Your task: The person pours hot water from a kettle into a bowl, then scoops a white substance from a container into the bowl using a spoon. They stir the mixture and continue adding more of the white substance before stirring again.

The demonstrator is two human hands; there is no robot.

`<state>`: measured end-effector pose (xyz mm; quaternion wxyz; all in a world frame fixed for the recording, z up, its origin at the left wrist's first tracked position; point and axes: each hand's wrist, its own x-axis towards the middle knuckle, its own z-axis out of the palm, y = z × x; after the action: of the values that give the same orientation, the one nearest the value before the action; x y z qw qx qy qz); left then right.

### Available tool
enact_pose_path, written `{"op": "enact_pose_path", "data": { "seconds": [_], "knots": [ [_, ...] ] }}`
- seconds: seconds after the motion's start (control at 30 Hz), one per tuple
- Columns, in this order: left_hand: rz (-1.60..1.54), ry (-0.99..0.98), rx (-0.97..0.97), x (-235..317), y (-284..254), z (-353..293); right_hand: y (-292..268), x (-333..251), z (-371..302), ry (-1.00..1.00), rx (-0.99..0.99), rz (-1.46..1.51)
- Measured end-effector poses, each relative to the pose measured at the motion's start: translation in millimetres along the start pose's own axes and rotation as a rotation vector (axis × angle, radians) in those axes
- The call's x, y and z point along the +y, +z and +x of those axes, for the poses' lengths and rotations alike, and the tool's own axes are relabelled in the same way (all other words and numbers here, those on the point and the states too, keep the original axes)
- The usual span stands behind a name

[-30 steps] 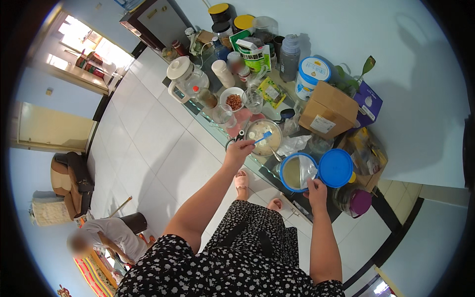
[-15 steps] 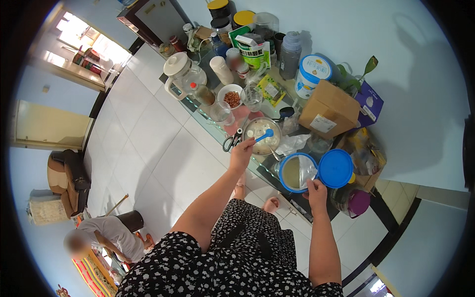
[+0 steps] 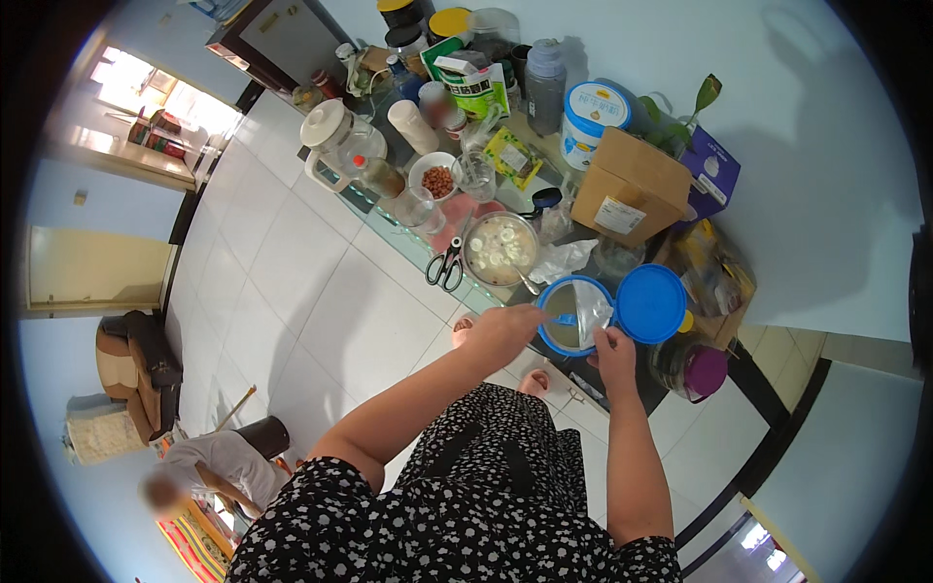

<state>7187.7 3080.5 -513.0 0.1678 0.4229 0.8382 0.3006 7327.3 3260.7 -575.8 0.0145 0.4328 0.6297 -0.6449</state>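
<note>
On the table (image 3: 389, 216) I see the open tub (image 3: 569, 317) at the near edge with its lid (image 3: 650, 303) just to its right, the bowl (image 3: 500, 248) behind it to the left, scissors (image 3: 447, 264) left of that bowl, and the cardboard box (image 3: 630, 187) farther back on the right.

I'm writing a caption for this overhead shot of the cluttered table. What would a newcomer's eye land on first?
Probably the round blue-rimmed tub at the table's near edge, where the left hand and right hand meet, its bright blue lid lying just to the right. Next comes the metal bowl of pale soup with floating slices behind it, black-handled scissors to its left.
</note>
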Motion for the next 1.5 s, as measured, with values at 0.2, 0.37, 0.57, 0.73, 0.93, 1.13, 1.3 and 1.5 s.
{"op": "enact_pose_path", "data": {
  "seconds": [0.2, 0.37, 0.57, 0.73, 0.93, 1.13, 1.3, 1.5],
  "knots": [
    [0.618, 0.360, -0.305, -3.4, 42.0, 37.3, 3.2, -1.8, -0.2, 0.000, 0.013, -0.045],
    [0.764, 0.306, -0.622, 18.0, 45.6, 61.4, 2.5, 2.0, 1.2, -0.011, 0.037, -0.049],
    [0.703, 0.213, -0.822, 21.5, 54.8, 78.5, 3.0, -4.9, -1.5, -0.010, -0.024, -0.028],
    [0.597, 0.077, -0.882, 6.6, 74.3, 81.5, 4.3, 1.2, 1.2, -0.031, 0.005, 0.008],
    [0.364, 0.059, -0.745, 3.6, 59.0, 71.6, 2.6, 1.9, 0.9, -0.014, -0.010, 0.022],
    [0.156, -0.116, -0.516, -3.9, 21.8, 59.0, 3.1, 1.0, 2.7, 0.012, 0.004, 0.013],
    [-0.376, -0.439, -0.336, -16.9, 15.1, 45.7, 3.2, -2.0, 1.1, 0.010, -0.011, 0.015],
    [-0.639, -0.606, -0.147, -7.1, 32.3, 42.2, 4.6, -1.5, 0.9, 0.014, -0.003, 0.023]
  ]
}}
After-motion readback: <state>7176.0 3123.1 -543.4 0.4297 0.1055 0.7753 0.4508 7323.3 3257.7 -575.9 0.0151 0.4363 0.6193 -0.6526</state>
